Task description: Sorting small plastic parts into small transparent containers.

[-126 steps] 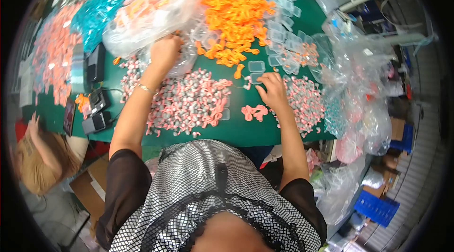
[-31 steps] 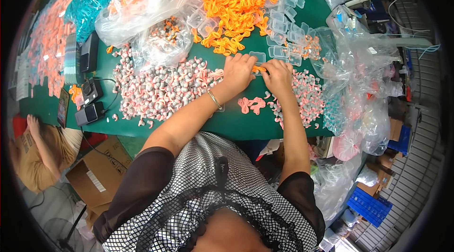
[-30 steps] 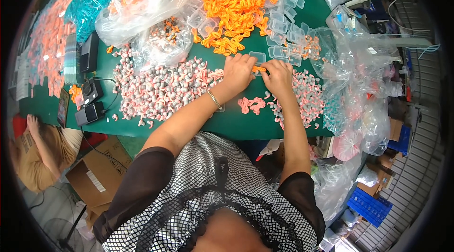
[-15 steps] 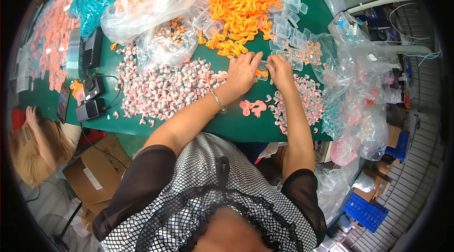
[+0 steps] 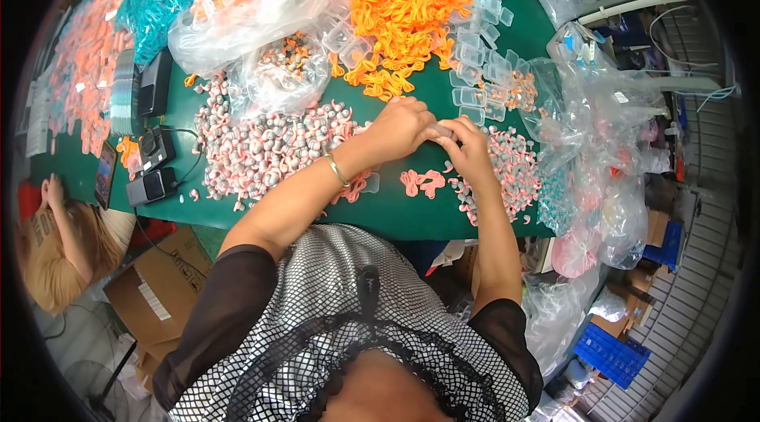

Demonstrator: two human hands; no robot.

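Green cloth covers the counter (image 5: 396,212), and both hands meet over it near the middle. The left hand (image 5: 400,127) and the right hand (image 5: 467,149) are close together, fingers pinched on a small clear plastic case (image 5: 442,132) held between them, just above the counter. Both arms reach out from the near edge, elbows bent. Left of the case lies a big heap of pink and grey pieces (image 5: 265,149). A smaller heap (image 5: 511,169) sits just right of it. Beyond the case is an orange pile (image 5: 400,10) and empty clear cases (image 5: 483,77). A few pink pieces (image 5: 423,181) lie nearer than the case, with bare green room around them.
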